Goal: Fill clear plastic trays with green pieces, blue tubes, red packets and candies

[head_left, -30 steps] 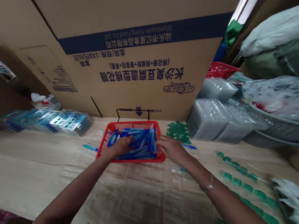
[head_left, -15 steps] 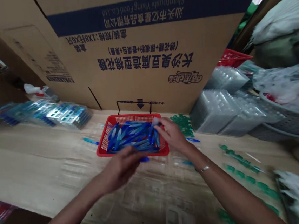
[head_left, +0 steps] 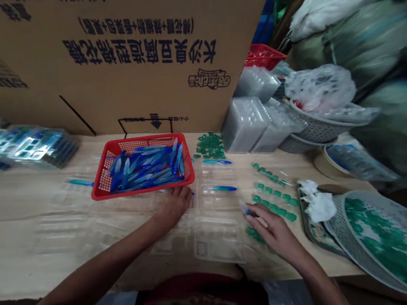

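A red mesh basket (head_left: 99, 189) holds many slim, pointed blue plastic pieces (head_left: 147, 165). Just below its front edge, my left hand (head_left: 174, 205) curls its fingers over one slim blue piece, whose ends poke out either side of the fingers. To the right, my right hand (head_left: 270, 225) pinches another slim piece, with its pale tip (head_left: 243, 206) pointing up and left over the clear trays. Clear plastic trays (head_left: 217, 240) lie flat in rows under and between both hands. Single blue pieces rest in two trays, a nearer one (head_left: 224, 188) and a farther one (head_left: 219, 161).
Green pieces lie in strips (head_left: 275, 208) and a heap (head_left: 210, 144). Stacked clear trays (head_left: 244, 124) stand behind, filled packs (head_left: 32, 145) at left. A large carton (head_left: 140, 91) walls the back. Grey baskets (head_left: 338, 206) and a tray with white tissue (head_left: 318, 204) crowd the right.
My right hand has left the basket with a slim piece and come down to the right, over the trays. My left hand stays near the basket's front. The view has swung right and down.
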A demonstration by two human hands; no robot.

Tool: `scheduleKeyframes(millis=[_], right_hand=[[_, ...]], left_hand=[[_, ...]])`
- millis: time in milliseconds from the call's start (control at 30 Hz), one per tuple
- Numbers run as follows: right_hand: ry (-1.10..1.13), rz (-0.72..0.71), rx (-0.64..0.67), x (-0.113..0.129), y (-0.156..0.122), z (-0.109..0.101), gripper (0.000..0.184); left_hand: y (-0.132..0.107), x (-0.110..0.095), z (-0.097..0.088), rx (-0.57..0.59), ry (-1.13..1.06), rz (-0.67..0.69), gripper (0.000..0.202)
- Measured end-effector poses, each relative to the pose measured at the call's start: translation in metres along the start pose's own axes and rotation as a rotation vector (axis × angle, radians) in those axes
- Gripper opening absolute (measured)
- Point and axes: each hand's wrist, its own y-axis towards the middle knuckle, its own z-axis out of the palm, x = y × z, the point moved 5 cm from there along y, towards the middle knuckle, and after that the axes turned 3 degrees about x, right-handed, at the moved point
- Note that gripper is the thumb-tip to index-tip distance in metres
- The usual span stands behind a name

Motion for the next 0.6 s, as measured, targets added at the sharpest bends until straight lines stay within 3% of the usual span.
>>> scheduleKeyframes(millis=[167,333,467,600], right_hand=[[-0.251,-0.139,0.177,0.014,0.009,0.035,0.029],[-0.479,-0.219,0.312,0.023,0.021,0.069,0.024],[-0.465,-0.231,0.286,0.023,0.025,0.076,0.024],[-0.444,-0.198,0.291,0.02,0.026,0.075,0.021]], left_hand=[[-0.007,-0.003,0.002,0.043,0.01,-0.061,0.03],[-0.025,0.005,0.003,0.016,-0.072,-0.029,0.037],[-0.03,0.011,-0.005,-0.052,-0.068,0.014,0.04],[-0.018,0.005,-0.006,-0.043,-0.024,0.048,0.038]])
